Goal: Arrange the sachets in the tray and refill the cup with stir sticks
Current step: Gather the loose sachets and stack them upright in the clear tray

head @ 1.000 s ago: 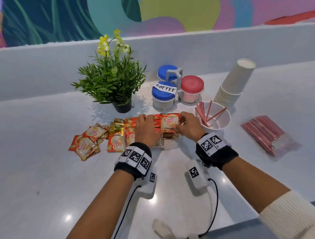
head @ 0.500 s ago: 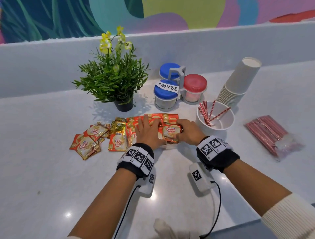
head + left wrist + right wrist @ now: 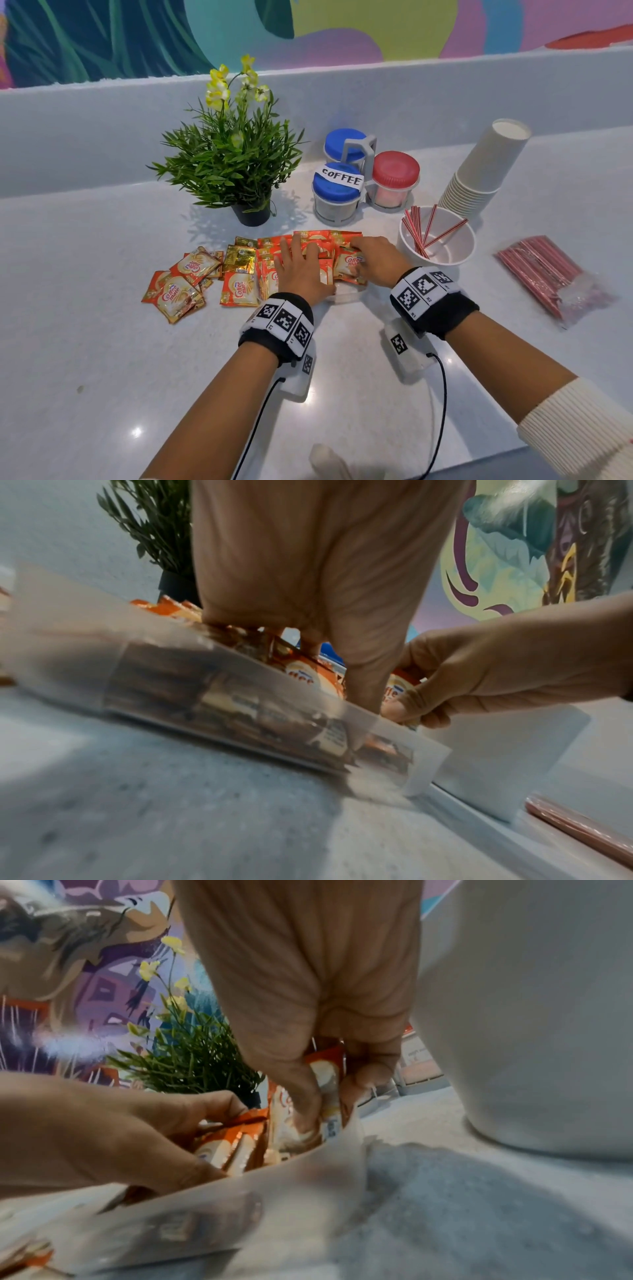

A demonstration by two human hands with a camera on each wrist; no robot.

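Observation:
A translucent tray at the counter's centre holds a row of orange Coffee mate sachets. My left hand lies over them with fingers spread and straight, pressing them back. My right hand pinches one sachet between thumb and fingers at the tray's right end; the right wrist view shows this sachet standing just inside the tray wall. More loose sachets lie left of the tray. A white cup with a few red stir sticks stands to the right.
A clear pack of red stir sticks lies at far right. Behind are a potted plant, lidded jars in a rack labelled COFFEE, and a leaning stack of paper cups. A low wall runs along the back.
My right hand has lowered the sachet from above the tray down into its right end. My left hand has flattened and spread over the row of sachets.

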